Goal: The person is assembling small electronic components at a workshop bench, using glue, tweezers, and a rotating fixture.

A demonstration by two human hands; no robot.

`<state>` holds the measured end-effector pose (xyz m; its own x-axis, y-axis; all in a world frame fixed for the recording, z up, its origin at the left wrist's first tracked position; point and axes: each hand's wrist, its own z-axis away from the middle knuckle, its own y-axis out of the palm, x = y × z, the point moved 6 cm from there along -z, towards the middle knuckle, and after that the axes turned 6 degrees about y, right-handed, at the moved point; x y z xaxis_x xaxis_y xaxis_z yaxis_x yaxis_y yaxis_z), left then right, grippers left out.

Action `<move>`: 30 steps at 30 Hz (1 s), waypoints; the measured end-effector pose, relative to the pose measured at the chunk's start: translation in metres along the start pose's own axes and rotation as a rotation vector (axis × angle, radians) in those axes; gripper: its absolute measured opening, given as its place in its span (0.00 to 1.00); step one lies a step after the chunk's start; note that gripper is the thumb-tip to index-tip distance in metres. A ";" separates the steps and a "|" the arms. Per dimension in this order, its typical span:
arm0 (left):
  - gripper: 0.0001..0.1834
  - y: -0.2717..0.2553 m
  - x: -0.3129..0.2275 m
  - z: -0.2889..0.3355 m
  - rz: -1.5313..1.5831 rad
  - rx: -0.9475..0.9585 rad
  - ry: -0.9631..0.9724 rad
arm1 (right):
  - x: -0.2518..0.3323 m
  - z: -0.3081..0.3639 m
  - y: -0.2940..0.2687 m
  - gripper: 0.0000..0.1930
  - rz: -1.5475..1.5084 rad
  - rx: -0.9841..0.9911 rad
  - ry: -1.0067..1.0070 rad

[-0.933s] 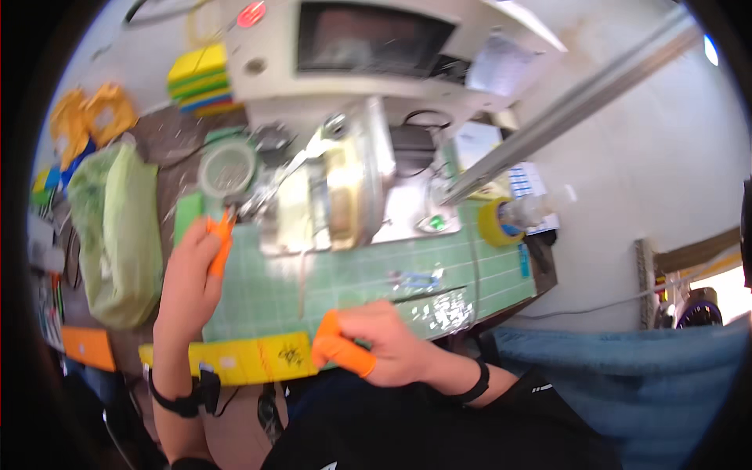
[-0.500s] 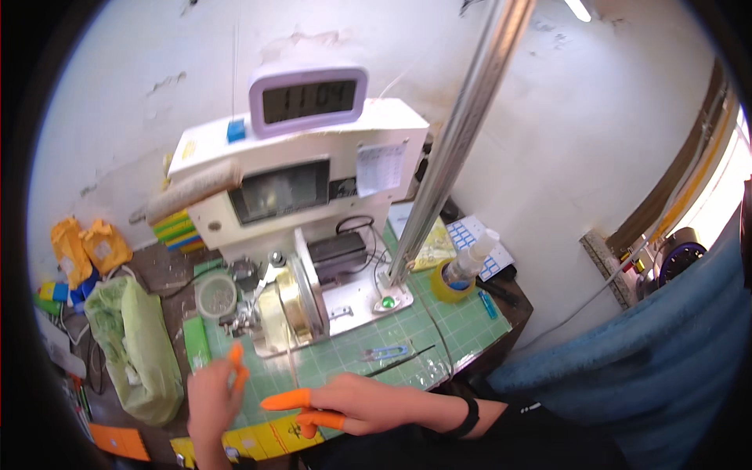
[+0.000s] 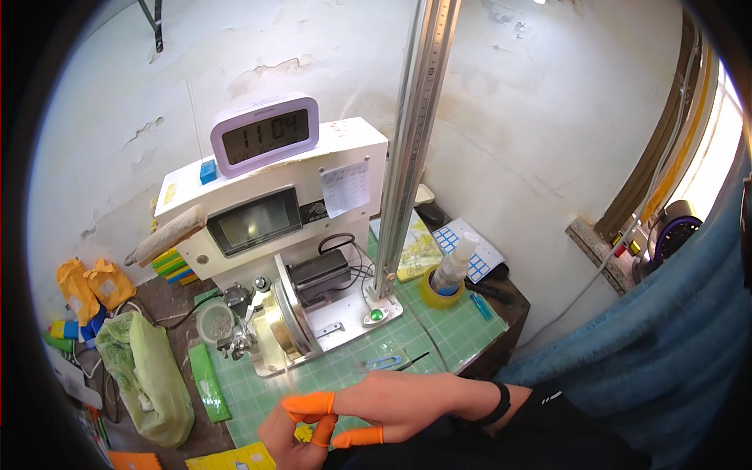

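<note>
My left hand (image 3: 283, 439) is at the lower middle by the mat's front edge, its fingers curled. It wears an orange finger cot, and what it pinches, if anything, is hidden. My right hand (image 3: 384, 401) reaches in from the right with orange cots on two fingers held apart. Its upper fingertip touches the left hand. Just behind them stands a white bench machine (image 3: 258, 223) with a brass-coloured wheel (image 3: 279, 327) and a dark motor (image 3: 319, 276). A faint pale strand (image 3: 288, 381) runs from below the wheel toward my hands. A yellow printed strip (image 3: 231, 458) lies beside the left hand.
On the green cutting mat (image 3: 407, 345) are a blue cutter (image 3: 383, 363), a thin black tool (image 3: 413, 361) and a clear bottle (image 3: 456, 266) inside a yellow tape roll (image 3: 433, 292). A tall metal post (image 3: 407, 157) rises at right. Left are a green bag (image 3: 145, 376), a green strip (image 3: 207, 384) and a clear tub (image 3: 216, 321).
My left hand has moved right and my right hand slightly right and down, so they now meet. The view has shifted, with the clock and machine appearing farther left and lower.
</note>
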<state>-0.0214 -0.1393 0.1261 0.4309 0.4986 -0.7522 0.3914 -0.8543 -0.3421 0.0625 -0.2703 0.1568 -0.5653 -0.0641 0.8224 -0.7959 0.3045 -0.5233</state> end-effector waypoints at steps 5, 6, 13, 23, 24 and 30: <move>0.15 0.000 -0.010 -0.015 -0.113 -0.091 0.062 | 0.032 0.012 -0.102 0.21 0.588 -0.709 -0.179; 0.15 -0.012 0.002 -0.004 -0.082 -0.137 0.001 | 0.028 0.005 -0.127 0.18 0.605 -0.856 -0.006; 0.13 0.014 -0.011 -0.033 -0.030 -0.066 0.091 | 0.011 0.009 -0.229 0.14 0.821 -1.291 -0.139; 0.21 0.005 -0.045 -0.083 0.130 0.016 0.262 | -0.002 0.042 -0.224 0.04 -0.240 -1.008 -0.230; 0.22 0.006 -0.051 -0.090 0.085 0.009 0.276 | 0.002 0.044 -0.223 0.05 -0.192 -0.999 -0.244; 0.21 0.025 -0.070 -0.114 0.011 0.090 0.390 | 0.027 0.017 -0.237 0.13 0.521 -1.213 -0.197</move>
<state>0.0506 -0.1783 0.2340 0.7179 0.4933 -0.4912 0.3203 -0.8605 -0.3961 0.2324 -0.3606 0.2997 -0.8460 0.2135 0.4886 0.1586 0.9756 -0.1517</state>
